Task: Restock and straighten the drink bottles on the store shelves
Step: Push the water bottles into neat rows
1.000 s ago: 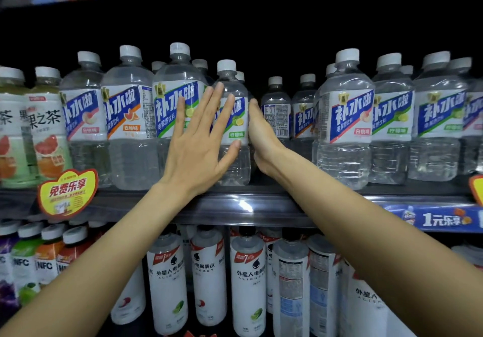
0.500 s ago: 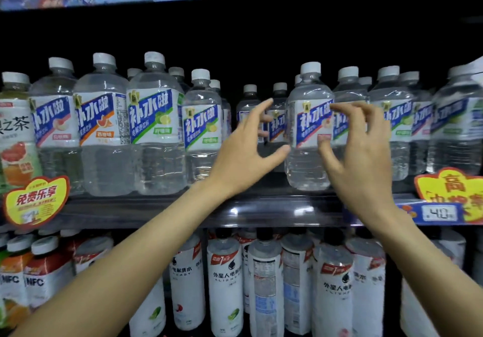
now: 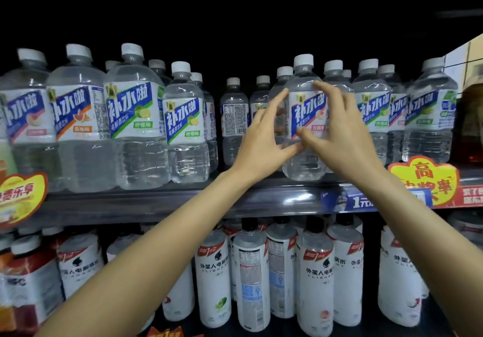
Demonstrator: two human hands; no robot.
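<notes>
Both hands, left hand (image 3: 264, 138) and right hand (image 3: 342, 133), grip the front bottle (image 3: 307, 117); next we turn its label forward on the shelf (image 3: 274, 198).

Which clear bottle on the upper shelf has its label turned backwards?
The small bottle set back in the gap just left of the left hand: it shows barcode and fine print, while the others show blue front labels.

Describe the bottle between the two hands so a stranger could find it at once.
Start at the middle shelf of clear, white-capped bottles. Right of the gap with set-back bottles stands a bottle, framed by the left hand and right hand. Its label shows a pink tag, unlike its green-tagged right neighbours.
</notes>
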